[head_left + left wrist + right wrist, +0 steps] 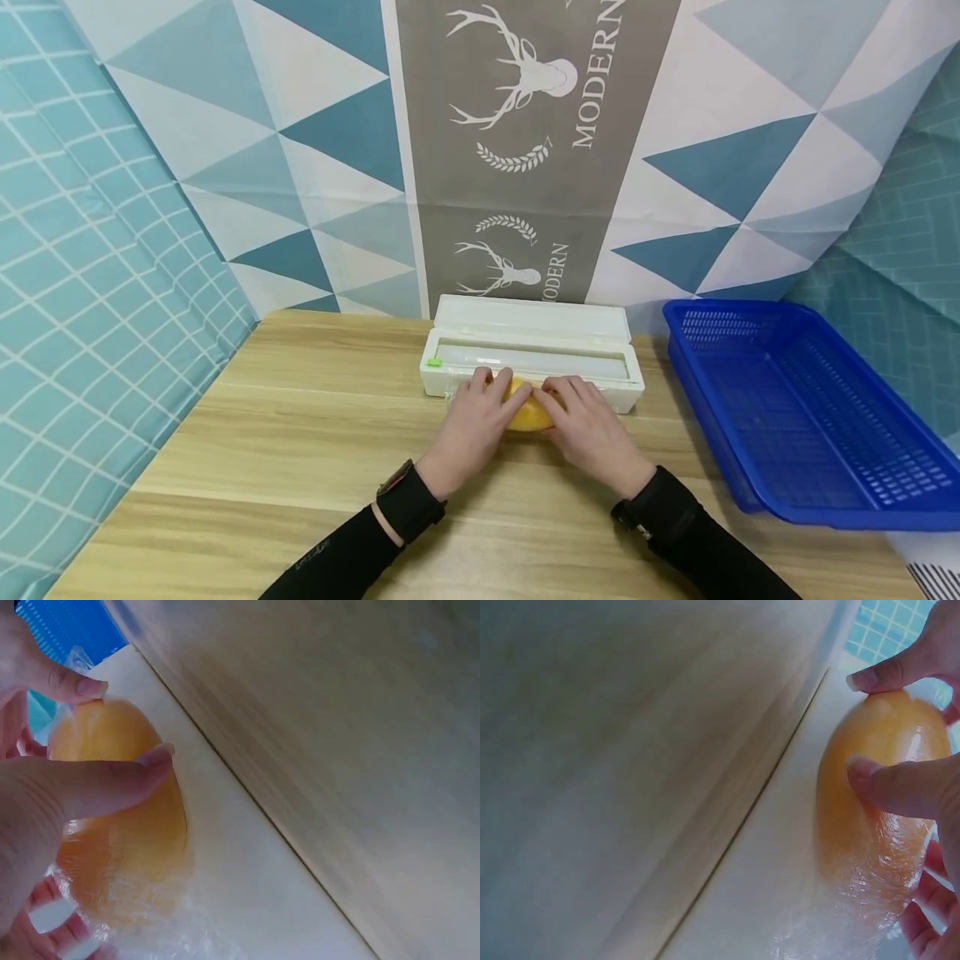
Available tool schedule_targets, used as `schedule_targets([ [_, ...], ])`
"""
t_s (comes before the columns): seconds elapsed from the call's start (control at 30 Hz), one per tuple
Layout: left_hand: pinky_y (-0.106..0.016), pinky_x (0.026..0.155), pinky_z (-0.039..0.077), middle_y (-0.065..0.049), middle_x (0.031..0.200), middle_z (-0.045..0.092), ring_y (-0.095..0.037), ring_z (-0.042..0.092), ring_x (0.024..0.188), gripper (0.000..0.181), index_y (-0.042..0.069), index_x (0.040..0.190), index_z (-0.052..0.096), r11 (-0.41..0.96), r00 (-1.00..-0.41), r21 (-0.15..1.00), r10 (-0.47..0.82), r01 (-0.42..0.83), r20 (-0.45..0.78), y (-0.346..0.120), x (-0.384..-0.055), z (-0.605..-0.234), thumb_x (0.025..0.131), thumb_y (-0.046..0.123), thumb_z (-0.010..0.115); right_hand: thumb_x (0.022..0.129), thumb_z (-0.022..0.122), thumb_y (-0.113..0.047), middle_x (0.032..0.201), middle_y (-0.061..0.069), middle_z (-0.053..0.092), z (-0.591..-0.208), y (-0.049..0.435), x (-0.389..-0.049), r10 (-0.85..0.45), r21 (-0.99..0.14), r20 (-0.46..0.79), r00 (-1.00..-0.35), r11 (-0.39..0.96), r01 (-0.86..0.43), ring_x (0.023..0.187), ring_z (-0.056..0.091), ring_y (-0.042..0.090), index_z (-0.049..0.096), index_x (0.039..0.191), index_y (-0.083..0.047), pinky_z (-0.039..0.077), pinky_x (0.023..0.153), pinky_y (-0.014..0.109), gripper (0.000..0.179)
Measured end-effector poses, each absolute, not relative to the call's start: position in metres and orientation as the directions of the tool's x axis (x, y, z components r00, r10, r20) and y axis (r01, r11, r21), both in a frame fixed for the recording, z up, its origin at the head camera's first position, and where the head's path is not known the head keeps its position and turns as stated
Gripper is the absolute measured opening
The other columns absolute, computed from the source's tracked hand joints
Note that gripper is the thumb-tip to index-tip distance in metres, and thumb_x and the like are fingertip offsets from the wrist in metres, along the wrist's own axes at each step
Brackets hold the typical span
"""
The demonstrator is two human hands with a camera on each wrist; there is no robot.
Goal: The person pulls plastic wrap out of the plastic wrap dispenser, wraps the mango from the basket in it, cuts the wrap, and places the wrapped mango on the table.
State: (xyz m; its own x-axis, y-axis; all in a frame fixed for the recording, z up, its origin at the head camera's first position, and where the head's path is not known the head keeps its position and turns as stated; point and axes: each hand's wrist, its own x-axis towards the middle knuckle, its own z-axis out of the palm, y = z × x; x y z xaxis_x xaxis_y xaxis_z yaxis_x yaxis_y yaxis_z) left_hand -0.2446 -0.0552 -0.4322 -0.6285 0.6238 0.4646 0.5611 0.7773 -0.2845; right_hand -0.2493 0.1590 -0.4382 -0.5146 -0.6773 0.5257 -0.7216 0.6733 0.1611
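A yellow-orange oval fruit point(531, 415), its exact kind unclear, is held at the front of a white cling film dispenser point(532, 321). My left hand point(471, 423) grips its left end, the thumb lying across it in the left wrist view. From the other end my right hand point(594, 432) holds it, with the thumb pressed on its surface. Clear cling film point(829, 934) clings wrinkled to the fruit and stretches toward the dispenser. The dispenser's lid stands open, showing the film roll point(536, 362) and a green slider point(434, 362) at the left. Fingertips behind the fruit are partly hidden.
A blue plastic basket point(716, 417) with perforated walls stands on the right of the wooden table point(300, 442). Behind the table hangs a patterned cloth point(337, 150) with triangles and deer heads. Blue tiled covering point(90, 250) runs along the left side.
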Motion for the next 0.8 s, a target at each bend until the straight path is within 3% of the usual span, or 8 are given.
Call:
schedule_targets([
  [0.13,-0.025,0.053,0.046,-0.006,0.107,0.044,-0.027,0.041,0.095,0.056,0.015,0.118,0.044,0.782,-0.633,-0.177,0.596,0.597,0.494,-0.058,-0.247,-0.427,0.068,0.009,0.069,0.067,0.078,-0.03,0.113,0.01,0.046,-0.436,0.156,-0.248,-0.657,0.132,0.512,-0.554,0.697,-0.705,0.101,0.042,0.027,0.047,0.13,-0.01,0.039,0.087,0.04,0.073],
  [0.3,-0.028,0.064,0.047,-0.004,0.106,0.048,-0.024,0.043,0.091,0.064,0.012,0.114,0.047,0.755,-0.626,-0.118,0.61,0.645,0.486,-0.061,-0.248,-0.421,0.061,0.027,0.079,0.066,0.08,-0.03,0.105,0.01,0.048,-0.433,0.159,-0.245,-0.619,0.12,0.547,-0.564,0.724,-0.679,0.09,0.045,0.024,0.05,0.128,-0.013,0.045,0.076,0.033,0.071],
  [0.43,-0.03,0.075,0.045,-0.005,0.107,0.052,-0.023,0.046,0.087,0.073,0.01,0.114,0.05,0.748,-0.617,-0.114,0.614,0.654,0.492,-0.064,-0.249,-0.422,0.056,0.042,0.082,0.066,0.08,-0.031,0.107,0.009,0.05,-0.431,0.161,-0.243,-0.621,0.1,0.547,-0.562,0.715,-0.692,0.091,0.048,0.023,0.053,0.122,-0.014,0.048,0.072,0.033,0.064],
  [0.57,-0.03,0.079,0.044,-0.006,0.108,0.056,-0.023,0.049,0.088,0.074,0.009,0.114,0.054,0.745,-0.609,-0.117,0.616,0.657,0.5,-0.069,-0.251,-0.423,0.057,0.047,0.081,0.063,0.081,-0.033,0.108,0.007,0.052,-0.431,0.159,-0.247,-0.622,0.055,0.539,-0.568,0.698,-0.714,0.094,0.051,0.022,0.056,0.116,-0.015,0.049,0.072,0.034,0.061],
  [0.8,-0.031,0.079,0.047,-0.008,0.115,0.061,-0.023,0.057,0.092,0.077,0.008,0.119,0.055,0.748,-0.624,-0.119,0.621,0.654,0.474,-0.073,-0.25,-0.424,0.059,0.049,0.079,0.064,0.08,-0.037,0.109,0.005,0.056,-0.434,0.158,-0.248,-0.614,-0.016,0.515,-0.598,0.69,-0.723,0.096,0.054,0.02,0.06,0.12,-0.014,0.049,0.076,0.036,0.063],
])
